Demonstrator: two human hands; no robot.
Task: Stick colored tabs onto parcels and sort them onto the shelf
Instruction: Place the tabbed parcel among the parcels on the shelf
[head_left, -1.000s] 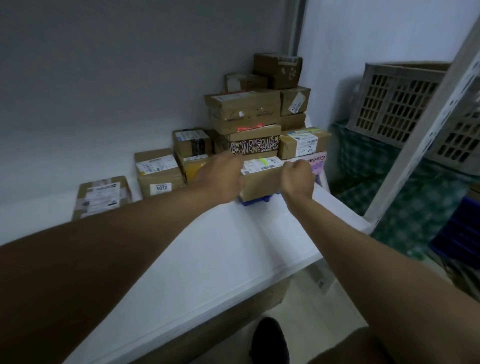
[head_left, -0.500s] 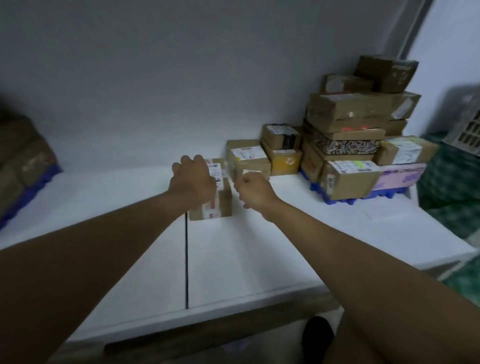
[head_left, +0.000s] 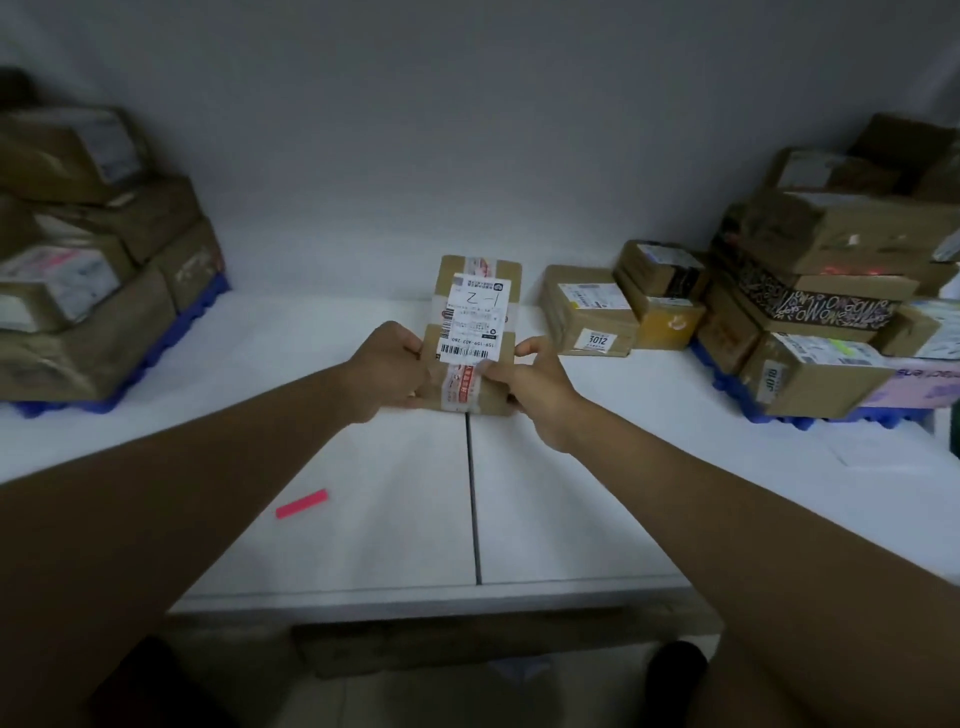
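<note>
So the parcel (head_left: 475, 332) sits between both hands, long axis running straight away from the person. The left hand (head_left: 390, 367) holds its near-left edge and the right hand (head_left: 530, 382) pinches the near-right corner. The pink tab (head_left: 302, 503) lies loose on the white shelf (head_left: 597, 493), nearer the left arm, well back from the box. Stacks of parcels crowd both ends by a plain grey wall.

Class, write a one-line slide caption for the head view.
Both hands, left hand and right hand, grip a labelled parcel on the white shelf.
</note>
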